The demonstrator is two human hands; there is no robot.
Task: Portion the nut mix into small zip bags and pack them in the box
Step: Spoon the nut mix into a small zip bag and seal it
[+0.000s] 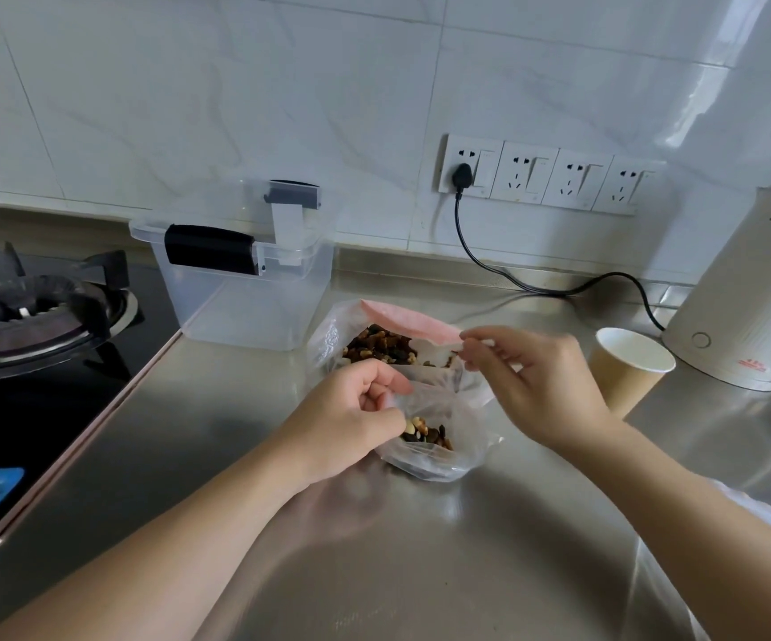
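On the steel desk (489,548), between the gas hob (41,316) at the left and the cream kettle (744,293) at the right, the clear lidded box (244,266) stands at the back, lid on and seemingly nothing in it. Just in front of it lies the large pink-topped bag of nut mix (383,344), mouth gaping, and touching its near edge sits the small zip bag (439,441) with a modest portion inside. A paper cup (628,367) stands near the right hand.

The risk, as I judge it, is a spill: the small bag is limp and partly propped, so if either side of its mouth is let go, it could slump and scatter nuts across the desk.

The left hand (351,418) has its fingers curled, pinching the small bag's near-left rim. The right hand (536,386) pinches thin clear film, apparently a bag edge, between thumb and forefinger, other fingers loosely bent.
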